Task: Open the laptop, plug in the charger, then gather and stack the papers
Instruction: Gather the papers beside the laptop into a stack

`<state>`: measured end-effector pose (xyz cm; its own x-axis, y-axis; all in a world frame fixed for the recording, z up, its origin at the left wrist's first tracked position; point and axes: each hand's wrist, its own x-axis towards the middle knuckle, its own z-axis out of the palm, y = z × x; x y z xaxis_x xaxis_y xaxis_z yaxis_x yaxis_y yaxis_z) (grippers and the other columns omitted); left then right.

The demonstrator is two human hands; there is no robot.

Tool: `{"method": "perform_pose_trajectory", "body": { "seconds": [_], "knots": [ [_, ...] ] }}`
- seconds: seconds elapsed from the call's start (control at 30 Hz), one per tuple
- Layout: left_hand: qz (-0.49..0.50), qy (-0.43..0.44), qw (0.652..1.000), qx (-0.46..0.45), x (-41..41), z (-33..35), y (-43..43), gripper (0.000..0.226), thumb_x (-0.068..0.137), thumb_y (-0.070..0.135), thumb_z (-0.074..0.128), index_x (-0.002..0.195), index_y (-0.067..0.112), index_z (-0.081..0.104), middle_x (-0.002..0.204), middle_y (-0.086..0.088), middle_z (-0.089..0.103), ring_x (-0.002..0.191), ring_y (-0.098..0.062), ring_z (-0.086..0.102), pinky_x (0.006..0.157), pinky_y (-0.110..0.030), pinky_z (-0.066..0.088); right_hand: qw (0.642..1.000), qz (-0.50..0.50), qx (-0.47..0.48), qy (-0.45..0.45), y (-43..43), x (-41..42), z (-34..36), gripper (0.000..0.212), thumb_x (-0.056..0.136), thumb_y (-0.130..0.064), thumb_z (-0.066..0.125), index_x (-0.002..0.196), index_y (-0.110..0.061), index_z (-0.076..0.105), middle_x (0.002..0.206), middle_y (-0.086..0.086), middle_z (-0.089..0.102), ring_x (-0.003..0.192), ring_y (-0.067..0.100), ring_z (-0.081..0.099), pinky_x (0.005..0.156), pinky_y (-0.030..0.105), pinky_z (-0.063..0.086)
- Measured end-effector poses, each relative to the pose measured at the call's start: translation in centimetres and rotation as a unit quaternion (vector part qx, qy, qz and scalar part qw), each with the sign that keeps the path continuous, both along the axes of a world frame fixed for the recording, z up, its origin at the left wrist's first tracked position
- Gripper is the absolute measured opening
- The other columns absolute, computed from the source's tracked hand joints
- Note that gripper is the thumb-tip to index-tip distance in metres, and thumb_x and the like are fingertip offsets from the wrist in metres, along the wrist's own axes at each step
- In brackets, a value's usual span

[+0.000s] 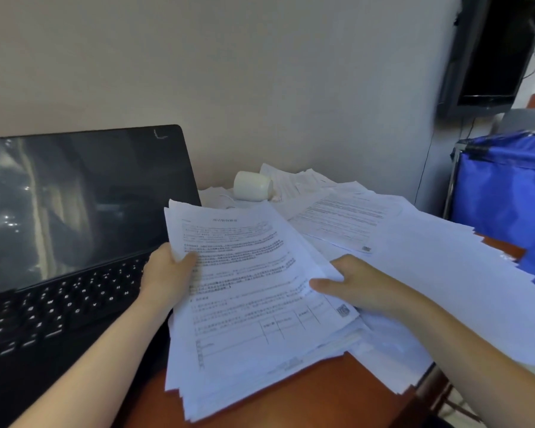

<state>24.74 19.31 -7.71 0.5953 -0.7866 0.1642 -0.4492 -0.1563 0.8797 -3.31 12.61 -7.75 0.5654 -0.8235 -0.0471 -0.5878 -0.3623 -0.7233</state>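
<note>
1. Closest to the lens, my two bare forearms (pixel 87 369) reach over the reddish-brown wooden table (pixel 322 393); between them lies the near end of the thick stack of white printed papers (pixel 254 310), its lower corners fanned and uneven.
2. Left hand (pixel 167 273): grasping the stack's left edge, thumb on the top sheet, fingers hidden beneath; it sits just above the keys of the open black laptop (pixel 74 217), whose screen is dark.
3. Right hand (pixel 362 288): pinching the stack's right edge, thumb flat on the top sheet; the other fingers are mostly hidden by paper.
4. Loose white sheets (pixel 439 267) lie spread to the right of the stack, reaching the table's right edge beside the blue fabric cart (pixel 507 196); more lie around, and seemingly under, the white ceramic cup (pixel 252 186), tipped on its side near the wall.
5. Charger: I cannot make it out, so I cannot tell whether it is plugged in; the lid is up; I judge gathering to be the step in hand, partly done.
6. To do it well, I would grip both edges firmly so inner sheets do not slide; stand the stack on edge and tap it on bare wood to square it; lay it flat clear of the keyboard; then draw in the loose sheets a few at a time, lifting the cup away first rather than dragging paper from beneath it.
</note>
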Motion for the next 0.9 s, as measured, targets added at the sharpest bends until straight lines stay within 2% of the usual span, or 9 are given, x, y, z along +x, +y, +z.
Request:
{"method": "perform_pose_trajectory", "body": {
  "seconds": [0.1, 0.2, 0.27, 0.33, 0.4, 0.5, 0.6, 0.77, 0.9],
  "knots": [
    [0.006, -0.055, 0.998, -0.014, -0.3, -0.3, 0.0, 0.013, 0.094, 0.015, 0.052, 0.106, 0.012, 0.055, 0.098, -0.001, 0.059, 0.091, -0.024, 0.057, 0.079, -0.036, 0.046, 0.976, -0.129, -0.159, 0.072, -1.2, 0.1, 0.7, 0.044, 0.089, -0.051, 0.052, 0.061, -0.017, 0.048, 0.060, -0.004, 0.055, 0.065, 0.016, 0.053, 0.060, 0.030, 0.038],
    [0.001, -0.078, 0.996, -0.039, -0.9, -0.5, 0.1, 0.006, 0.094, 0.015, 0.051, 0.100, 0.016, 0.051, 0.094, 0.002, 0.058, 0.090, -0.022, 0.056, 0.077, -0.035, 0.045, 0.934, -0.184, -0.271, 0.141, -4.2, -0.2, 1.3, 0.021, 0.088, -0.040, 0.054, 0.087, -0.019, 0.056, 0.095, 0.000, 0.061, 0.100, 0.025, 0.050, 0.075, 0.031, 0.037],
    [-0.009, -0.085, 0.995, -0.056, -1.1, -0.7, 0.2, 0.006, 0.094, 0.015, 0.051, 0.099, 0.016, 0.052, 0.087, 0.009, 0.056, 0.088, -0.019, 0.056, 0.072, -0.033, 0.044, 0.918, -0.161, -0.268, 0.245, -6.5, -0.1, 1.0, 0.037, 0.087, -0.044, 0.054, 0.111, -0.016, 0.054, 0.114, 0.006, 0.054, 0.111, 0.031, 0.045, 0.084, 0.034, 0.036],
    [-0.015, -0.094, 0.993, -0.073, -1.1, -0.8, 0.3, 0.006, 0.094, 0.015, 0.051, 0.099, 0.016, 0.052, 0.084, 0.014, 0.054, 0.082, -0.012, 0.056, 0.065, -0.027, 0.042, 0.920, -0.163, -0.242, 0.260, -8.0, 0.5, 0.2, 0.044, 0.088, -0.050, 0.050, 0.112, -0.013, 0.050, 0.116, 0.008, 0.053, 0.111, 0.032, 0.047, 0.083, 0.036, 0.036],
    [-0.018, -0.099, 0.991, -0.087, -1.0, -0.9, 0.2, 0.006, 0.093, 0.014, 0.052, 0.099, 0.016, 0.052, 0.085, 0.015, 0.055, 0.078, -0.003, 0.054, 0.059, -0.020, 0.038, 0.914, -0.179, -0.259, 0.257, -9.0, 1.5, -0.5, 0.035, 0.093, -0.047, 0.044, 0.103, -0.014, 0.048, 0.114, 0.009, 0.057, 0.106, 0.031, 0.052, 0.077, 0.034, 0.037],
    [-0.019, -0.093, 0.992, -0.087, -0.7, -1.1, -0.1, 0.006, 0.093, 0.012, 0.053, 0.097, 0.016, 0.052, 0.085, 0.015, 0.055, 0.078, -0.001, 0.053, 0.058, -0.017, 0.037, 0.870, -0.222, -0.320, 0.303, -9.8, 2.4, -0.9, 0.020, 0.097, -0.023, 0.043, 0.108, -0.014, 0.058, 0.112, 0.009, 0.062, 0.105, 0.031, 0.057, 0.073, 0.029, 0.038],
    [-0.003, -0.087, 0.993, -0.074, -0.2, -1.3, -0.4, 0.005, 0.092, 0.013, 0.054, 0.095, 0.016, 0.054, 0.084, 0.014, 0.056, 0.078, -0.006, 0.055, 0.059, -0.019, 0.038, 0.862, -0.282, -0.337, 0.252, -9.9, 1.9, -1.0, 0.020, 0.097, -0.011, 0.041, 0.103, -0.014, 0.060, 0.106, 0.010, 0.064, 0.100, 0.033, 0.058, 0.068, 0.027, 0.033],
    [-0.004, -0.087, 0.995, -0.052, 0.2, -1.3, -0.9, 0.005, 0.092, 0.014, 0.054, 0.096, 0.015, 0.056, 0.089, 0.006, 0.061, 0.084, -0.017, 0.058, 0.069, -0.032, 0.044, 0.857, -0.352, -0.362, 0.101, -8.8, 0.7, 0.5, 0.029, 0.103, -0.024, 0.033, 0.107, -0.013, 0.059, 0.095, 0.017, 0.064, 0.085, 0.037, 0.053, 0.070, 0.035, 0.037],
    [0.000, -0.078, 0.996, -0.048, 0.2, -1.2, -0.9, 0.007, 0.092, 0.013, 0.054, 0.098, 0.012, 0.058, 0.091, 0.001, 0.061, 0.086, -0.020, 0.059, 0.069, -0.032, 0.043, 0.857, -0.195, -0.477, -0.013, -5.9, 0.8, 1.5, 0.028, 0.093, -0.013, 0.043, 0.107, -0.015, 0.066, 0.079, 0.010, 0.065, 0.072, 0.034, 0.057, 0.058, 0.031, 0.037]
  ]
}}
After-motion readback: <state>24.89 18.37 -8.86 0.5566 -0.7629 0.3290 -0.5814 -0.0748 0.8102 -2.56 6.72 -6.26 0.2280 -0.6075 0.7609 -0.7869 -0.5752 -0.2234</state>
